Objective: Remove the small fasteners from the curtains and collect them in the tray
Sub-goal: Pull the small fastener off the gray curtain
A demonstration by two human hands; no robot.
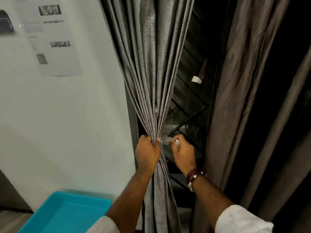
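A grey curtain (148, 68) hangs beside the wall, bunched tight at waist height. My left hand (147, 153) grips the gathered folds of it. Just to the right, my right hand (182, 153) pinches a small clear fastener (166, 140) that reaches across to the bunched cloth. How the fastener joins the curtain is hidden by my fingers. A turquoise tray (67, 214) lies at the lower left, and the part of it in view holds nothing.
A second, browner curtain (239, 98) hangs at the right. Between the two curtains a dark window with a black grille (190, 105) shows, with a small white tag (196, 79) on it. A printed sheet (48, 39) is stuck to the white wall at the left.
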